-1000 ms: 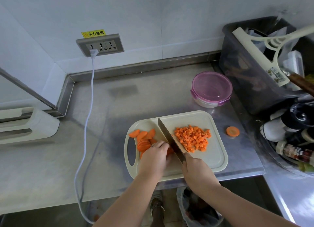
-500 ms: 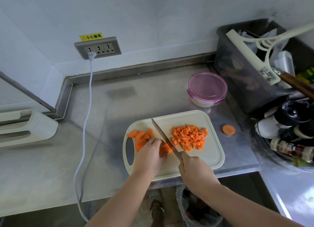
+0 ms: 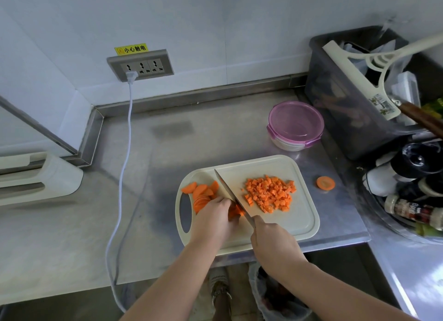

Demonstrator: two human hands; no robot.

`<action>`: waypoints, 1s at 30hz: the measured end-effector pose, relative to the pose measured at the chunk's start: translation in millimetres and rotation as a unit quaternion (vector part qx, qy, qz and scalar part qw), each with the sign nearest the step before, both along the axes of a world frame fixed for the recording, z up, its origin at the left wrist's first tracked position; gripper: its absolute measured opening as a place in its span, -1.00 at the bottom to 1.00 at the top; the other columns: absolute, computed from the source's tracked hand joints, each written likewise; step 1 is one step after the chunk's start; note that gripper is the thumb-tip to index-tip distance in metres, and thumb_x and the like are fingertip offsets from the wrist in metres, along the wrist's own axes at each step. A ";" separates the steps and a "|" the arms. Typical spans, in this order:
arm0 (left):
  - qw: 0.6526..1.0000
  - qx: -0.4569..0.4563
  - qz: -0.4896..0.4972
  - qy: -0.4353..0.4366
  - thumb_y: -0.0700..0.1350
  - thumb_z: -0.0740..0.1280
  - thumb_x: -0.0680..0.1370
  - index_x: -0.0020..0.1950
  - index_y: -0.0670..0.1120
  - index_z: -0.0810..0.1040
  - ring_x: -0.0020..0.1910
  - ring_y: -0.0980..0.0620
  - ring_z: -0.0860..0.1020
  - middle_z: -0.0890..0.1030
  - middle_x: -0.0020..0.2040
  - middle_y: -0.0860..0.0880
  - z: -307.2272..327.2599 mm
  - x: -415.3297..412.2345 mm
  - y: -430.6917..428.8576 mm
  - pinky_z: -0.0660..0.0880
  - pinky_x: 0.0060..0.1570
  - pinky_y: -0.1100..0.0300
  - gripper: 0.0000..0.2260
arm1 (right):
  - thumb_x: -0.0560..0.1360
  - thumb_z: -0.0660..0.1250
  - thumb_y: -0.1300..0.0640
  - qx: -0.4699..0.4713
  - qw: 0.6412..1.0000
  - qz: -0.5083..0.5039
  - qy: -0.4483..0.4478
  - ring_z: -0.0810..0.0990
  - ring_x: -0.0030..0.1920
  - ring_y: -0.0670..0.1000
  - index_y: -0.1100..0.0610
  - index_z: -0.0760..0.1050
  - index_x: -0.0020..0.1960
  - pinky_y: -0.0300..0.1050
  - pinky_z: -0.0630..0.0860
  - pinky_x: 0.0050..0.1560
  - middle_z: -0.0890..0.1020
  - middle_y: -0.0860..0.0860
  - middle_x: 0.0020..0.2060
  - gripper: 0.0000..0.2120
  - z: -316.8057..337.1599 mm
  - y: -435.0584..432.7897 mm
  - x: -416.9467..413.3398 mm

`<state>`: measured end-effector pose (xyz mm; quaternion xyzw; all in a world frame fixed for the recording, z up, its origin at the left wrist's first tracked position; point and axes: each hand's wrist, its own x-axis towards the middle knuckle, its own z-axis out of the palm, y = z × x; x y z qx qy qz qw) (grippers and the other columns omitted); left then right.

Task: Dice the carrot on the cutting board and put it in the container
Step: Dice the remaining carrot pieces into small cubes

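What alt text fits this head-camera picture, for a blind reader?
A person's right hand holds a knife over carrot pieces steadied by the left hand on a cream cutting board, sliced rounds to the left, a diced pile to the right. A lidded pink container sits behind on the steel counter.

Both forearms bare, reaching in from bottom edge & angling twd each other. L hand (image 3: 214,221) palm-down, fingers curled, tips holding down carrot pieces (image 3: 236,211), knuckles right beside the knife (image 3: 227,188) blade. R hand (image 3: 273,242) just right of L, back of hand up, fist wrapped round knife handle. Hands close together, wrists approx straight
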<state>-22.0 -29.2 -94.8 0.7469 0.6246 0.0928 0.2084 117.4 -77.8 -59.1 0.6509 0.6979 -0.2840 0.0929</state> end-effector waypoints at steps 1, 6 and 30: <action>1.000 -0.002 -0.003 0.003 0.01 0.31 0.54 0.12 -0.03 0.57 0.07 0.06 0.56 0.61 0.06 0.04 -0.3 -0.2 0.0 0.49 0.02 0.19 -0.79 | 0.60 0.16 0.26 -0.001 1.000 0.000 -0.001 0.48 -0.26 -0.01 0.13 0.22 0.41 -0.19 0.46 -0.26 0.46 -0.01 -0.20 -0.61 0.2 0.3 -0.7; 1.000 -0.005 -0.007 0.017 -0.03 0.34 0.53 0.16 -0.01 0.53 0.09 0.08 0.55 0.59 0.12 0.06 -3.3 -2.3 -0.8 0.48 -0.02 0.24 -0.78 | 0.61 0.12 0.26 -0.024 0.999 -0.029 0.011 0.55 -0.17 0.01 0.10 0.23 0.40 -0.15 0.55 -0.19 0.53 0.01 -0.12 -0.63 -4.1 5.1 -4.1; 0.995 -0.044 0.052 0.071 0.09 0.31 0.51 0.18 0.02 0.48 0.14 0.03 0.52 0.50 0.18 0.09 17.3 -6.1 -10.8 0.38 -0.15 0.18 -0.71 | 0.64 0.03 0.10 0.010 0.994 -0.070 0.087 0.61 -0.18 0.07 0.06 0.34 0.29 0.03 0.59 -0.12 0.60 0.04 -0.17 -0.74 0.1 -1.2 6.8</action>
